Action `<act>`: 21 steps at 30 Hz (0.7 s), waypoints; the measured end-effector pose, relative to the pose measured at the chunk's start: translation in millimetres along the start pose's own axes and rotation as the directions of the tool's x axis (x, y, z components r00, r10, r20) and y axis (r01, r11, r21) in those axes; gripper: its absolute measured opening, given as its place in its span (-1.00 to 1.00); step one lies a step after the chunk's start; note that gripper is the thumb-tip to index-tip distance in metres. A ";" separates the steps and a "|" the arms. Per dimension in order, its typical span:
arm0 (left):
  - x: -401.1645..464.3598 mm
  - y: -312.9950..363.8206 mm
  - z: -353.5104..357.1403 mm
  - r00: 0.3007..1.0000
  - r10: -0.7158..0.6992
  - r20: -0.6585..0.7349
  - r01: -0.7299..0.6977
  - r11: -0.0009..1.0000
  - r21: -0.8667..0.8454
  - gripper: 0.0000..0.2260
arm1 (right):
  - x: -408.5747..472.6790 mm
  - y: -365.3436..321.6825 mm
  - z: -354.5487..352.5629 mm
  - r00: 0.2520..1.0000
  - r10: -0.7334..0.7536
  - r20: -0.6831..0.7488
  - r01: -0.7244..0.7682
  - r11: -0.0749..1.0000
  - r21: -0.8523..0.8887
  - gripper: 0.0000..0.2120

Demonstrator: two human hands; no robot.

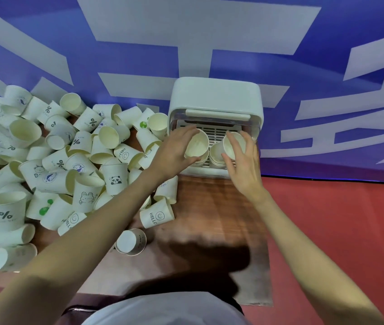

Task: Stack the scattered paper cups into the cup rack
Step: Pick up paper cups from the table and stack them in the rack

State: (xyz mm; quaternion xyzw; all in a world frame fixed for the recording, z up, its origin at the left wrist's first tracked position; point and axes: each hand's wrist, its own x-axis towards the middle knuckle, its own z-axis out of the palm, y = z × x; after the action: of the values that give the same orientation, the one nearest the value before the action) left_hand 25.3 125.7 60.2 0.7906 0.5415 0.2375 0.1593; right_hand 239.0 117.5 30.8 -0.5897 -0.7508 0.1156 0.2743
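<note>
Head view: your left hand (pixel 174 151) grips cup (pixel 197 143) by rim, mouth up, over left stack (pixel 198 160) in cup rack (pixel 214 99) so it nests straight. Your right hand (pixel 245 165) curls round second cup (pixel 233 144) above right stack (pixel 216 153), same reason. Rack sits at desk (pixel 209 207) back edge. Scattered cups (pixel 52 160) heaped to left, within reach; many remain.

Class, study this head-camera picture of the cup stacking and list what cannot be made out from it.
- How many cups sit in each stack inside the cup rack: head view, the left hand and right hand and their held cups cover them.
- The full cup pile: cut off by the left edge.
- Small print on the far cups: too small and blurred.
- The rack's rear interior: hidden under its hood.
</note>
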 end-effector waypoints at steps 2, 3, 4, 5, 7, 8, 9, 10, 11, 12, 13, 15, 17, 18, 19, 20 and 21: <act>1.9 -3.9 6.2 0.999 -0.009 0.045 0.009 1.000 0.003 -0.40 | 0.6 3.6 7.0 0.999 -0.002 0.034 0.003 0.999 -0.042 -0.55; 2.7 -4.9 9.3 0.997 -0.009 0.071 0.008 1.000 0.004 -0.39 | 0.7 5.4 10.4 0.998 0.002 0.060 0.001 0.999 -0.051 -0.54; 3.2 -5.2 12.4 0.996 -0.004 0.095 0.004 1.000 0.009 -0.38 | 0.4 7.1 13.6 0.996 0.010 0.093 -0.004 0.998 -0.058 -0.54; 4.0 -5.8 15.6 0.993 -0.001 0.114 -0.001 1.000 0.020 -0.37 | 0.3 8.8 17.0 0.991 0.021 0.129 -0.012 0.998 -0.066 -0.53; 5.3 -7.3 21.7 0.990 -0.006 0.139 -0.001 0.999 0.053 -0.36 | 0.2 12.1 22.8 0.979 0.039 0.199 -0.020 0.995 -0.093 -0.51; 6.1 -8.5 24.6 0.989 -0.013 0.149 0.003 0.998 0.066 -0.36 | 0.0 13.5 25.0 0.972 0.041 0.231 -0.016 0.994 -0.109 -0.50; 7.4 -9.7 27.1 0.986 -0.022 0.162 0.010 0.997 0.078 -0.36 | 0.2 14.8 26.7 0.964 0.041 0.261 -0.008 0.992 -0.124 -0.48; 8.8 -11.3 29.4 0.983 -0.033 0.179 0.017 0.996 0.088 -0.35 | 0.5 15.8 27.8 0.957 0.043 0.288 -0.003 0.991 -0.136 -0.45; 10.3 -13.0 31.3 0.980 -0.043 0.195 0.025 0.995 0.096 -0.34 | 0.8 16.4 28.1 0.951 0.047 0.307 -0.002 0.989 -0.145 -0.42; 11.3 -14.8 32.5 0.976 -0.052 0.212 0.031 0.995 0.099 -0.32 | 0.9 16.6 27.7 0.947 0.052 0.316 -0.004 0.989 -0.151 -0.40; 11.4 -16.4 33.0 0.972 -0.058 0.226 0.036 0.994 0.099 -0.30 | 0.6 16.1 26.6 0.948 0.052 0.315 -0.004 0.989 -0.151 -0.38; 8.3 -20.6 32.0 0.970 -0.062 0.234 0.040 0.995 0.094 -0.26 | -1.8 13.0 22.9 0.955 0.041 0.295 0.000 0.991 -0.137 -0.36; -0.1 -25.2 28.5 0.978 -0.056 0.201 0.041 0.996 0.077 -0.27 | -6.9 6.5 19.1 0.964 0.026 0.265 0.003 0.994 -0.105 -0.37; -6.9 -27.2 25.4 0.983 -0.061 0.173 0.051 0.997 0.063 -0.29 | -11.0 1.9 17.8 0.969 0.019 0.248 0.000 0.997 -0.078 -0.38; -15.7 -28.8 21.6 0.988 -0.070 0.140 0.064 0.997 0.047 -0.33 | -16.3 -3.4 16.9 0.974 0.014 0.228 -0.004 0.999 -0.046 -0.41; -26.8 -30.6 17.5 0.992 -0.077 0.103 0.075 0.997 0.027 -0.37 | -22.9 -9.4 16.9 0.978 0.005 0.208 -0.001 1.000 -0.019 -0.45; -40.0 -32.0 13.3 0.995 -0.078 0.061 0.077 0.997 0.004 -0.43 | -30.6 -15.7 17.6 0.981 -0.012 0.193 0.012 1.000 -0.002 -0.49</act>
State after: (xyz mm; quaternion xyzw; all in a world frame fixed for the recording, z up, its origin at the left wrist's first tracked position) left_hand -4.4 100.1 24.7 0.7759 0.5669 0.2066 0.1842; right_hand 221.2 86.7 15.6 -0.5716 -0.7776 0.1694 0.2000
